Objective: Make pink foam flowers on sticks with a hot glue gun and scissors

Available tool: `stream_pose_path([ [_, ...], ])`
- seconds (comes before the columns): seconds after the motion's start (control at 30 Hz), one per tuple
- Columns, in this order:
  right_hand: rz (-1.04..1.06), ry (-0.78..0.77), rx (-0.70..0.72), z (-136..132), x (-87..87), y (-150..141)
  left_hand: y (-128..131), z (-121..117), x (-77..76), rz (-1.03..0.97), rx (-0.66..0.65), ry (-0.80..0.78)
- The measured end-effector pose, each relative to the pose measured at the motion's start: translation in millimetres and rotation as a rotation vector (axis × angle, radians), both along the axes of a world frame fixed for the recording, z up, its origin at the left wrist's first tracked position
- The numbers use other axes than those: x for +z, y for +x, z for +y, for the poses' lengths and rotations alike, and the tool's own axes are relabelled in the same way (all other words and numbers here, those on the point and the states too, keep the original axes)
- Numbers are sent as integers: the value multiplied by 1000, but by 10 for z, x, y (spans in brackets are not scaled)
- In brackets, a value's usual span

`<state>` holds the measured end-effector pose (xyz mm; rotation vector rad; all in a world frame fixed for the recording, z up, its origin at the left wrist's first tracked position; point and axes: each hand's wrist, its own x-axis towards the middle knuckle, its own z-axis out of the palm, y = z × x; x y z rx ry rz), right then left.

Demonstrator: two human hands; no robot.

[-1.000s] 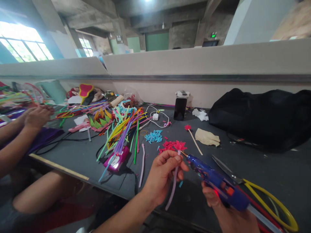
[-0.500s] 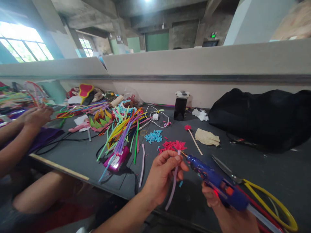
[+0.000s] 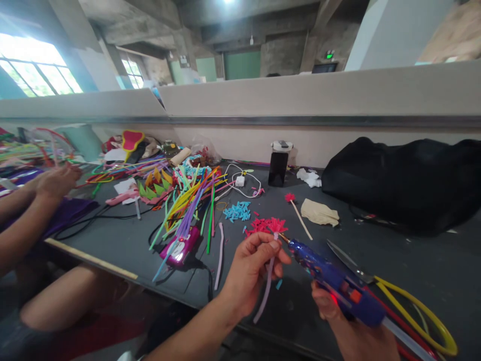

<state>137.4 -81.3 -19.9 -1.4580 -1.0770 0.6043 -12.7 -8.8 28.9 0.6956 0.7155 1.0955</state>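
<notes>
Between the thumb and fingers of my left hand (image 3: 250,273) is a pale purple pipe cleaner (image 3: 267,291), its lower end hanging down. A pink-red tuft (image 3: 277,225) of short pieces fans out at its top. My right hand (image 3: 349,321) is wrapped round a blue hot glue gun (image 3: 330,276), with a clear glue stick (image 3: 408,338) coming out of its back. The metal nozzle (image 3: 284,238) points left, close beside the base of the tuft; whether it touches I cannot tell. Behind the tuft lies a pile of short red pieces (image 3: 259,228).
Scissors (image 3: 353,263) with yellow handles lie right of the glue gun. A pile of blue pieces (image 3: 237,211), a finished-looking red flower (image 3: 289,197), a bundle of pipe cleaners (image 3: 188,210) and a black bag (image 3: 402,185) are on the table. A co-worker's hands (image 3: 60,180) are at left.
Almost nothing differs. The lower end of the pipe cleaner has swung slightly left, and the nozzle stays by the tuft's base.
</notes>
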Motion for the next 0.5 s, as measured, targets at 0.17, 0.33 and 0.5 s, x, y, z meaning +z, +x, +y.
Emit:
stream_pose_path([
  [0.17, 9, 15, -1, -31, 53, -29, 0, 1, 5, -3, 0, -4],
  [0.33, -3, 17, -39, -33, 59, -32, -2, 7, -17, -7, -13, -7],
  [0.5, -53, 39, 39, -8, 119, 38, -5, 33, -74, -32, -47, -63],
])
